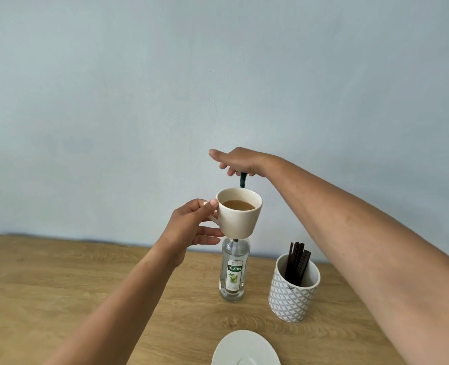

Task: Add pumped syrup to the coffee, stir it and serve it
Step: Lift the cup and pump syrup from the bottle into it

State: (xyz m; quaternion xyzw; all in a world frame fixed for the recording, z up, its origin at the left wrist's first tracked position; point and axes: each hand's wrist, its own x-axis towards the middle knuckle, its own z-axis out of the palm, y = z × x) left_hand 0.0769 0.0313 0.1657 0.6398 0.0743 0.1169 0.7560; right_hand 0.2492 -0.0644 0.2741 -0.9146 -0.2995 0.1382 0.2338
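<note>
Left hand [189, 227] pinching tapered cream mug [240, 219]; right hand [239, 160], fingers loose, atop pump [243, 179] of glass bottle [232, 272]

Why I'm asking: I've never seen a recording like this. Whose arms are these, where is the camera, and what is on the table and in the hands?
There is no machine here. These are a person's two bare arms, filmed by a camera worn on the head that looks forward and down. The left hand holds a cream cup of milky coffee by its handle, lifted off the table in front of the bottle's neck. The right hand rests on top of the dark pump of a clear syrup bottle, which stands on the wooden table. To the right of the bottle stands a patterned pot holding dark stirrers. A white saucer lies at the near edge.
</note>
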